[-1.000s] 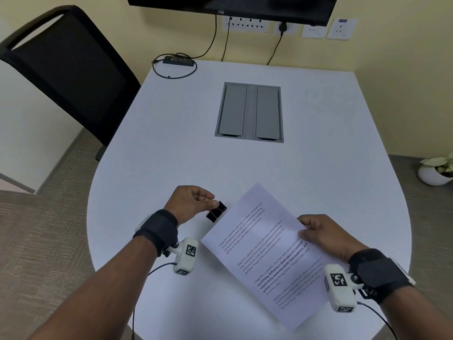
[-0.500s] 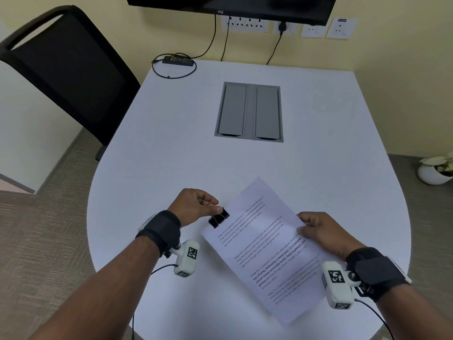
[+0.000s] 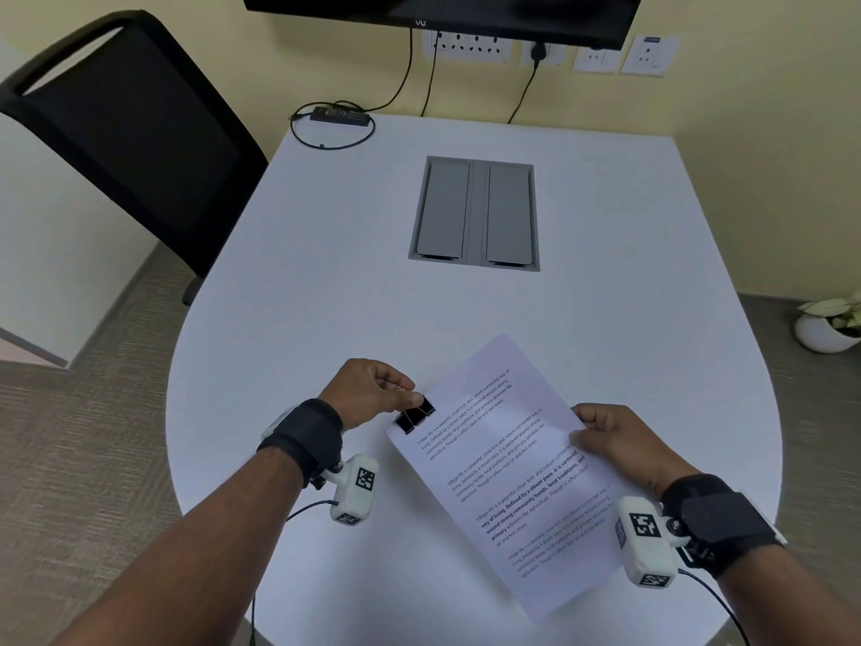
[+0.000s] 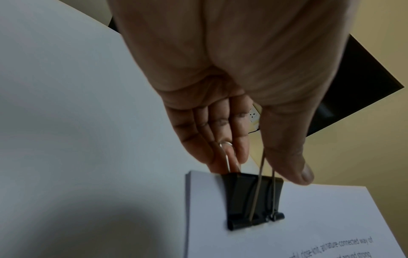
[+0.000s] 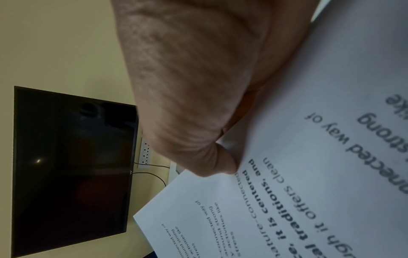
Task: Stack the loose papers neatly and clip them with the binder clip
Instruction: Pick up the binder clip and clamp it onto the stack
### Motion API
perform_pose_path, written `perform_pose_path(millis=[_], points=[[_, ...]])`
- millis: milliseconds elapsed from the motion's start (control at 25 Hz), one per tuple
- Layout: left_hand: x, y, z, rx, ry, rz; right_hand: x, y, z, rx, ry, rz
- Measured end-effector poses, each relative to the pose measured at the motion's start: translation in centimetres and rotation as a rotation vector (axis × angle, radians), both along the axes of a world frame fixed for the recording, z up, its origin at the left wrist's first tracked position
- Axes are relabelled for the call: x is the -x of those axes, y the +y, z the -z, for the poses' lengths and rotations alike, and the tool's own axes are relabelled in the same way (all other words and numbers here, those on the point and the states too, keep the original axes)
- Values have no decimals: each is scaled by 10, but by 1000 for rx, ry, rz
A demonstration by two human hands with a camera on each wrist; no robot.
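A squared stack of printed white papers (image 3: 508, 463) is held tilted above the white table (image 3: 326, 296). A black binder clip (image 3: 414, 414) sits over the stack's near-left corner. In the left wrist view the clip (image 4: 253, 199) straddles the paper edge (image 4: 309, 218), and my left hand (image 3: 372, 389) pinches its two wire handles (image 4: 262, 174) between thumb and fingers. My right hand (image 3: 619, 440) grips the stack's right edge, thumb (image 5: 220, 164) on top of the papers (image 5: 287, 174), its fingers hidden beneath.
A grey cable hatch (image 3: 475, 214) is set into the table's middle. A black adapter with looped cable (image 3: 338, 116) lies at the far left corner. A black chair (image 3: 126, 128) stands at the left, a potted plant (image 3: 829, 324) on the floor at the right.
The clip in my left hand has slid right onto the stack's corner. The papers and my right hand have shifted slightly up and left.
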State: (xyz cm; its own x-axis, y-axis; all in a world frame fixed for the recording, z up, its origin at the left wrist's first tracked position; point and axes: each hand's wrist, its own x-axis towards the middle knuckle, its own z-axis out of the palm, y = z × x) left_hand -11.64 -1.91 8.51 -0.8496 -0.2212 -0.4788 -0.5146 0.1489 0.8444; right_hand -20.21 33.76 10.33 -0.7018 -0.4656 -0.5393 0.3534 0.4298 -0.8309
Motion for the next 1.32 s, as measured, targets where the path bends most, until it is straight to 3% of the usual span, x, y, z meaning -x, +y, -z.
perform_pose_path(millis=[440,600,760,1040,1320], points=[[0,0,9,-151,-14,-63,-1,3,13,77,-31,43],[-5,10,16,-212,-113,-149,2,1,29,136,-71,183],[-22,30,32,-265,-190,8,1,-4,58,139,-107,385],[-47,51,58,-201,-313,230,-7,-21,81,44,-157,537],[-22,44,57,-83,-234,176,24,-42,78,28,-130,478]])
